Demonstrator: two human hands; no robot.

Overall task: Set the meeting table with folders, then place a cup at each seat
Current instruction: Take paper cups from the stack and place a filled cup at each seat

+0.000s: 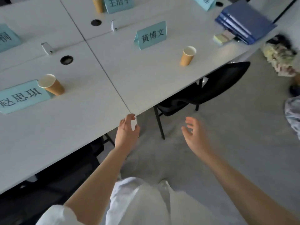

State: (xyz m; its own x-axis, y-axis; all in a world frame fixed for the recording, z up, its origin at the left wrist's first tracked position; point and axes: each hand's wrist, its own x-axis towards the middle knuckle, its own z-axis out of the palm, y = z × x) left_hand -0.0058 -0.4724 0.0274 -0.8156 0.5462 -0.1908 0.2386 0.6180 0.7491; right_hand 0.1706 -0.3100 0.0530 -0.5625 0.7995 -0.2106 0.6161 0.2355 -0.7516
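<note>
A stack of blue folders [245,21] lies flat at the table's corner, upper right of the frame. Three tan paper cups stand upright and apart: one [188,55] right of centre, one [51,85] at left, one [97,4] at the top edge.

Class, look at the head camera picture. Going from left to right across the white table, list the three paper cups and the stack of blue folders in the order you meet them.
Cup beside the near-left name card → cup at the far edge → cup by the middle name card → stack of blue folders.
</note>
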